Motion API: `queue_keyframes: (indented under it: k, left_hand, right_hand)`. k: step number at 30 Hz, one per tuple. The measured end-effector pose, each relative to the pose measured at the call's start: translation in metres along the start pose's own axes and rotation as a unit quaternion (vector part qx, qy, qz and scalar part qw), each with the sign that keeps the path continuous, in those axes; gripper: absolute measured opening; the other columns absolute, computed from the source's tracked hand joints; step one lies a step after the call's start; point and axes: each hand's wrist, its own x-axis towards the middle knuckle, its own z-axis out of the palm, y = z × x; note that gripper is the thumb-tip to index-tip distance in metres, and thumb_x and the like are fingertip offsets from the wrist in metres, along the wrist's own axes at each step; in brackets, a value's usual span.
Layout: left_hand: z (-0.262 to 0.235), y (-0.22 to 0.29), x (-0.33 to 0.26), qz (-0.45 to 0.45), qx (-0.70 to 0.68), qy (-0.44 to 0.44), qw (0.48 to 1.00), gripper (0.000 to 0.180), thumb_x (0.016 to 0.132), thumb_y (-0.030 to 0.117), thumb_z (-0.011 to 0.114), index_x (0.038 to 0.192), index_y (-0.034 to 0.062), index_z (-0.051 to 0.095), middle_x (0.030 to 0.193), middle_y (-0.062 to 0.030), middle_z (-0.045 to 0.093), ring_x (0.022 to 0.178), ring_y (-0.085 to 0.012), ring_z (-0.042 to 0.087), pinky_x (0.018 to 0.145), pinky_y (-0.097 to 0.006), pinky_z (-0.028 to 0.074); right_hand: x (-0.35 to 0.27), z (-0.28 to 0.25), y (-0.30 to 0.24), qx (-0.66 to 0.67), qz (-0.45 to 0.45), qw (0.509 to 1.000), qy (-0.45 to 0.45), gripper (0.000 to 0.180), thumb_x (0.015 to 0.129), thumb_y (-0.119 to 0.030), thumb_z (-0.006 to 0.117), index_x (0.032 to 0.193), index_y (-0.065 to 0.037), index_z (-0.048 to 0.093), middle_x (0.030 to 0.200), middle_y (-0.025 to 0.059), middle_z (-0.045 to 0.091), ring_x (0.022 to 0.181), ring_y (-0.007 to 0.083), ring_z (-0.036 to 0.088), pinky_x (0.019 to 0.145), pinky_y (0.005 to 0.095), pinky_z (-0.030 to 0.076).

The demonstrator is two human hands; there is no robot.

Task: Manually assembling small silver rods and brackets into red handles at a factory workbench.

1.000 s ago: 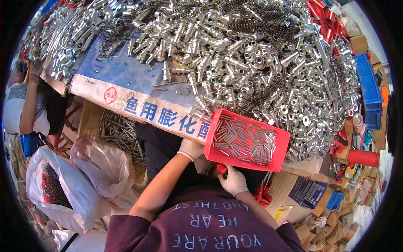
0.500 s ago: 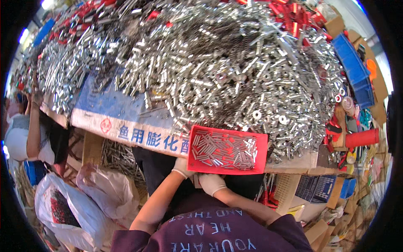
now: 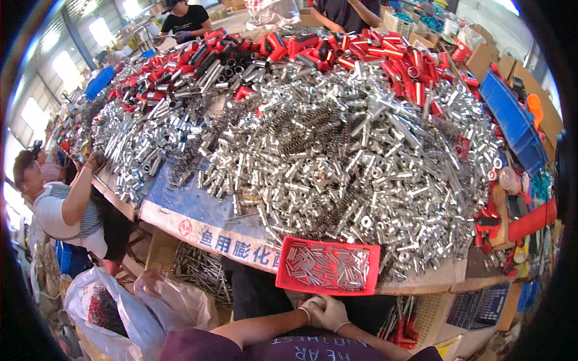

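My left hand [image 3: 310, 305] and my right hand [image 3: 333, 314], both in pale gloves, meet just below a red tray [image 3: 328, 291] at the table's near edge. Their fingers are curled and pressed against each other, so what they may hold is hidden. Neither hand seems to grip the tray. Inside it lie many short, thin metal pins [image 3: 325, 265]. Beyond the tray rises a wide heap of shiny metal parts [image 3: 289, 174], with cylinders, washers and dark coil springs [image 3: 295, 135] among them.
Red tool housings [image 3: 301, 45] are piled along the far side. A blue bin [image 3: 512, 123] leans at the right, by a red cylinder [image 3: 533, 219]. White sacks [image 3: 135, 307] stand at lower left. A co-worker [image 3: 66, 207] works at the left; others stand across the table.
The view has tilted up, bringing the far side and more people into sight. My hands have come together below the tray; my left hand has left the tray's near left corner.
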Motion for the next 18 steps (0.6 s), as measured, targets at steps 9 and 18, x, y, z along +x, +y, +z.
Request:
queue_keyframes:
  k: [9, 18]
  left_hand:
    - [-0.061, 0.008, 0.027, -0.11, 0.078, -0.059, 0.989, 0.036, 0.078, 0.04, 0.066, 0.094, 0.0092, 0.073, 0.094, -0.0164, 0.071, 0.09, -0.0332, 0.068, 0.084, -0.043, 0.053]
    - [-0.124, 0.058, 0.043, -0.181, 0.094, -0.164, 0.965, 0.034, 0.077, 0.04, 0.066, 0.088, 0.0086, 0.073, 0.088, -0.0156, 0.071, 0.085, -0.0338, 0.069, 0.081, -0.043, 0.054]
  right_hand:
    - [0.034, 0.021, 0.011, -0.044, -0.143, 0.986, 0.072, 0.045, 0.086, -0.05, 0.064, 0.108, -0.01, 0.071, 0.101, 0.0209, 0.07, 0.095, 0.0402, 0.067, 0.085, 0.0508, 0.051]
    - [0.035, 0.013, -0.002, -0.129, -0.142, 0.976, 0.104, 0.044, 0.082, -0.038, 0.067, 0.107, -0.003, 0.069, 0.103, 0.0233, 0.069, 0.1, 0.0411, 0.066, 0.089, 0.0482, 0.05]
